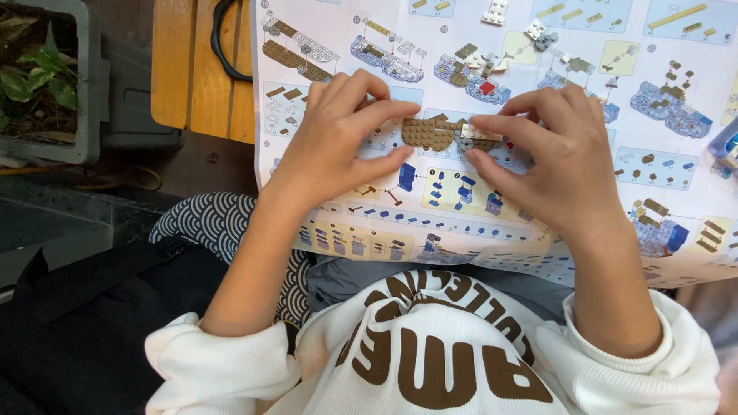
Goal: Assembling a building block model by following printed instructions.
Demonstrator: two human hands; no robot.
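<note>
white sweatshirt (430, 361) with brown lettering fills the lower edge, sleeves pushed up. left hand (338, 131) pinches the left end of a brown brick assembly (430, 132) between thumb and fingers. right hand (553, 154) pinches its right end, at a grey-and-white section. assembly is held just above a large instruction sheet (584, 223) spread over a wooden table (192, 61). loose small bricks (496, 11) lie on the sheet's far edge. potted plant (38, 77) stands far left.

Home patio: wooden table (201, 69), potted plant (42, 77)
</note>
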